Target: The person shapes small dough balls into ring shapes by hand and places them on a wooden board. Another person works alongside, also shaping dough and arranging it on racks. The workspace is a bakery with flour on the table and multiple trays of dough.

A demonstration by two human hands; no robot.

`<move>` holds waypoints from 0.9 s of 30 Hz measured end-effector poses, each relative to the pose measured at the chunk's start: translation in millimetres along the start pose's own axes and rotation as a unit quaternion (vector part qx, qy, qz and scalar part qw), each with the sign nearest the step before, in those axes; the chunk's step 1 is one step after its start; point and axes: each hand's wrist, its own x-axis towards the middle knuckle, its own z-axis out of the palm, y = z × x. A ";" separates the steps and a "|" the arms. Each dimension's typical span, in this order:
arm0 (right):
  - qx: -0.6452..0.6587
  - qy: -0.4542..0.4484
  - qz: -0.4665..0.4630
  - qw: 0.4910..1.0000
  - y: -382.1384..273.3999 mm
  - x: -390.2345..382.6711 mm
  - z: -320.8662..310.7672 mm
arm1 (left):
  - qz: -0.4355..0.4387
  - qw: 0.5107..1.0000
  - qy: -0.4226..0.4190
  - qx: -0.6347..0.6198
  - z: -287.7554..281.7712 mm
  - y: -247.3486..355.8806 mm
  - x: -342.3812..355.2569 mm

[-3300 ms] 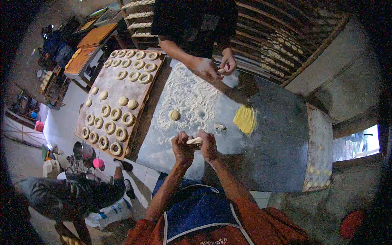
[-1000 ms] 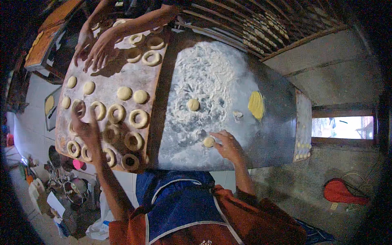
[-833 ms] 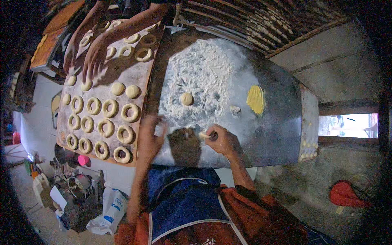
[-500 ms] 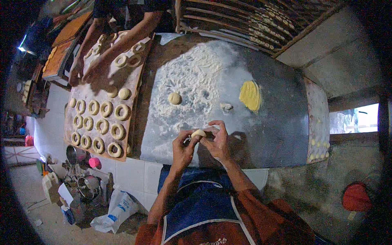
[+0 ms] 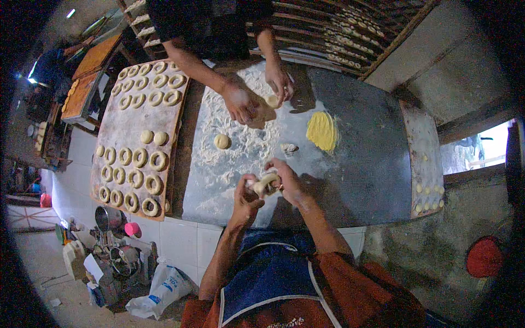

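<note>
Both hands up off the tabletop [image 5: 372, 175], one dough piece [image 5: 268, 183] between them. Left hand [image 5: 247, 194]: fingers curled in, pinching the near-left end. Right hand [image 5: 290, 183]: half open, fingers bent round the other end. Two-point hold, likely so the soft dough is supported and shaped without sagging. Looks looped; fingers cover too much to say whether the loop is closed.

Beyond the left hand: dough ball [image 5: 222, 141] sitting on the flour patch [image 5: 254, 143], presumably so it doesn't stick. Beyond the right hand: small scrap [image 5: 289, 147], then a yellow smear [image 5: 322, 132] further right, apart from the flour, probably to keep the two from mixing.

Well left of the left hand: board [image 5: 117, 123] with dough rings [image 5: 158, 160] in rows, spaced maybe to avoid touching. Farther out from both hands, a co-worker's hand [image 5: 280, 85] holds a pale dough disc [image 5: 272, 101].
</note>
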 end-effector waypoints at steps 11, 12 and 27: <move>-0.340 0.079 -0.249 0.903 39.3 48.1 40.7 | 0.185 0.842 0.209 0.462 -23.7 7.0 43.9; -0.272 0.066 -0.147 0.949 8.6 37.3 66.0 | 0.038 0.968 0.240 0.062 -17.8 23.8 39.5; -0.487 -0.130 -0.385 0.773 -6.5 107.5 193.5 | 0.170 0.880 0.232 0.377 -169.9 103.7 34.4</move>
